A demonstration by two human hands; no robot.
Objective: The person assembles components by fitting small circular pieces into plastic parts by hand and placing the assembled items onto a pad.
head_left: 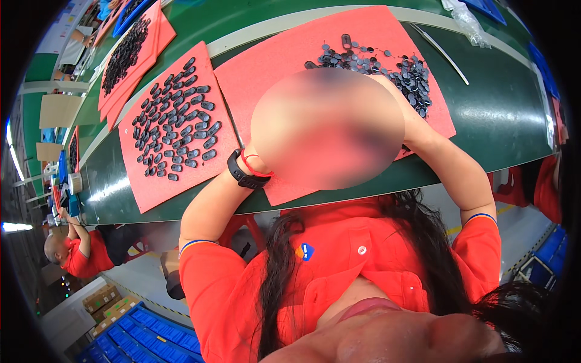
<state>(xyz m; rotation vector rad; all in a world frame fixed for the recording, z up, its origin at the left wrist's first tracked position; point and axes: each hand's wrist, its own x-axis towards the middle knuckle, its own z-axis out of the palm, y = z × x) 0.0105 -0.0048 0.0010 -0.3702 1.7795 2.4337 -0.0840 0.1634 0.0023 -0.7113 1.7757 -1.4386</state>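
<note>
A blurred patch covers my left hand [273, 130] and most of my right hand [392, 106]. Their fingers, and anything held in them, cannot be made out. Both hands are over a red foam sheet [242, 78] on the bench, with the wrists angled inward. My left wrist wears a black band [242, 172] and a red cord. Beyond and beside my right hand lies a loose pile of small dark round discs [413, 81]. At the left, a second red sheet [142, 190] carries many small black oval pieces [181, 115], spread out one by one.
The dark green bench [502, 109] curves across the view. Farther left are stacked red sheets [158, 36] under a heap of black pieces. A pale thin strip [445, 54] and clear plastic bag [469, 24] lie at the far right. Another person [85, 248] is at left; blue crates [142, 336] stand below.
</note>
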